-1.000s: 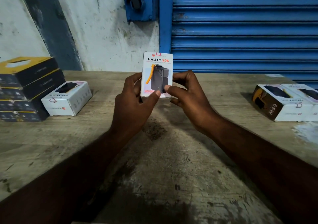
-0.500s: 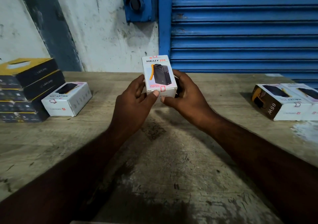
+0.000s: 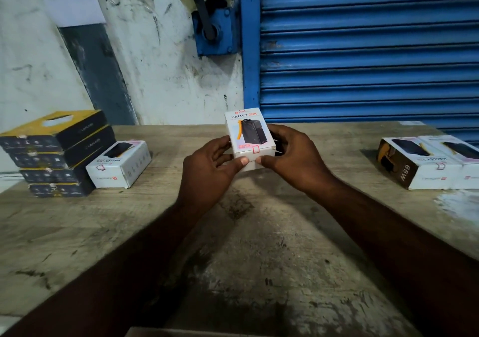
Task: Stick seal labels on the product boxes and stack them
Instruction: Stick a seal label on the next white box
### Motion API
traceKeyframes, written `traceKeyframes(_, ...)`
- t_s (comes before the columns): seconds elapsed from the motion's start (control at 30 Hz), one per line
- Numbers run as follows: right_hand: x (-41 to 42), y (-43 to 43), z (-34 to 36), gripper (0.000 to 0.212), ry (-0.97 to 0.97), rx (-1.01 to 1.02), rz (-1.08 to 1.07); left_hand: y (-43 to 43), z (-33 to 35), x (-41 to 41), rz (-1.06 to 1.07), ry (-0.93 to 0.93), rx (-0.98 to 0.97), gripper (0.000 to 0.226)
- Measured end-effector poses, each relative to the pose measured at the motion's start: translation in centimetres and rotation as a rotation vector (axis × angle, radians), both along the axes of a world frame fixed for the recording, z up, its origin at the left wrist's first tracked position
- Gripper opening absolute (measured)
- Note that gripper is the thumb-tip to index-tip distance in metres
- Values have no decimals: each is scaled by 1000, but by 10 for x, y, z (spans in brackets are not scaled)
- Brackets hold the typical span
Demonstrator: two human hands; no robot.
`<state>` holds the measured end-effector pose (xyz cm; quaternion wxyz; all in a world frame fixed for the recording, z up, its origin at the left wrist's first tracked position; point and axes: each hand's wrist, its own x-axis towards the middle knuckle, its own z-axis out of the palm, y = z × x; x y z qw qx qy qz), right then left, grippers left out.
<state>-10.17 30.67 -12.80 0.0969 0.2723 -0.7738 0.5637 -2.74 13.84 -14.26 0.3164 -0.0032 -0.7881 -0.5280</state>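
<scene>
Both curled: your left grip (image 3: 207,170), right grip (image 3: 295,160) pinch smooth white cardboard box (image 3: 248,132), 12 o'clock | square red-edged seal label (image 3: 255,149) | scuffed, grainy counter (image 3: 259,259).

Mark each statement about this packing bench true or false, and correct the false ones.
1. The left hand and right hand both hold the HALLEY 20K box. True.
2. That box lies flat on the wooden table. False: the hands hold it with its printed face toward the camera.
3. The stack of black-and-yellow boxes is four high. True.
4. A white box lies on top of that stack. False: it lies on the table beside the stack.
5. The roller shutter is red. False: it is blue.
6. The two boxes at the right lie side by side. True.
</scene>
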Motion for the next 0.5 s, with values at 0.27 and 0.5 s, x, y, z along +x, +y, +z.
traceKeyframes(0.27,3,39,7,59,-82,-48,-12,23,10,2,-12,-13,-57,48)
traceKeyframes(0.5,18,79,21,57,-66,-6,-94,59,25,3,-39,-28,-92,42)
